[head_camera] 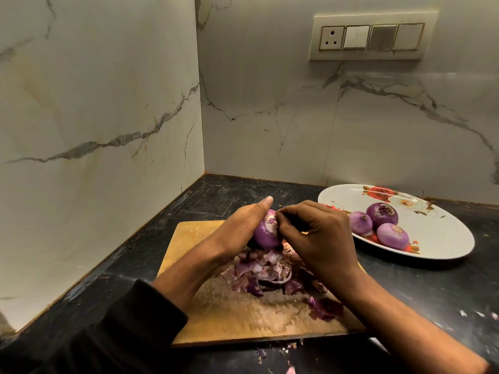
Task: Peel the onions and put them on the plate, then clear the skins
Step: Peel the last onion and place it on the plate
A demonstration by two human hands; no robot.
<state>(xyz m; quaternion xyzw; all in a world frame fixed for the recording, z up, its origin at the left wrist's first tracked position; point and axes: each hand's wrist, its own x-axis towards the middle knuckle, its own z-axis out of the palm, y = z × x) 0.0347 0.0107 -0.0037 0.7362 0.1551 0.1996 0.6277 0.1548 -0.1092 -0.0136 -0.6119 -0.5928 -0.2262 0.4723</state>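
Purple onion (266, 233) sits above the cutting board (229, 314), cupped in the left hand (240, 228). Right hand (318, 238) fingertips pinch skin at its top. Recommended: peel downward over the skins (270, 273), then transfer right to the plate (442, 233).

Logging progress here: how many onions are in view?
4. Three peeled onions on the plate. One in the left hand at. The skins may hide more.

Left: marble wall (94, 117) closes off the cutting board's (243, 319) side.
Rear: bare black counter (216, 195) lies open to the corner.
Right: plate (445, 238) with three peeled onions (382, 215) blocks passage.
Centre: skin pile (272, 273) covers the board.
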